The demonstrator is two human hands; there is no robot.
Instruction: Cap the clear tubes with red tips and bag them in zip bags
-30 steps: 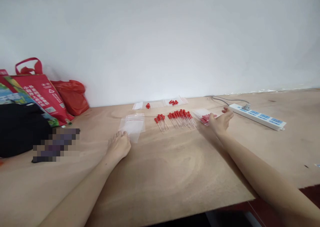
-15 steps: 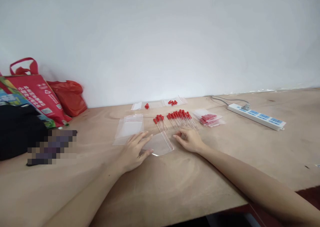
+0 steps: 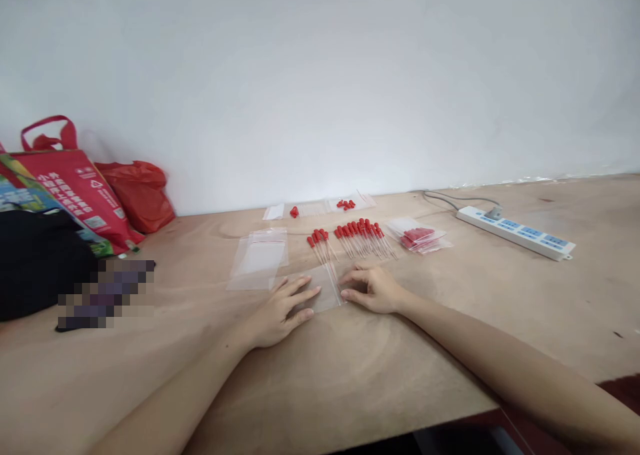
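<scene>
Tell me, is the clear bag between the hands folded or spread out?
Spread out: the clear bag lies flat on the table, with no visible fold.

Left hand (image 3: 285,311) palm-down, fingers (image 3: 304,298) spread, right hand (image 3: 374,289) loosely curled, both bare forearms (image 3: 195,375) angled inward

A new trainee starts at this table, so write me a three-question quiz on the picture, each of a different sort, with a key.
1. Multiple choice: What lies under the fingers of the left hand?
A) a red tote bag
B) a clear zip-lock bag
C) a black cloth

2. True or false: The red-bulbed droppers lie to the left of the power strip.

3. Fill in the blank: The hand nearer to the power strip is the ____ hand.

Key:
1. B
2. True
3. right
</scene>
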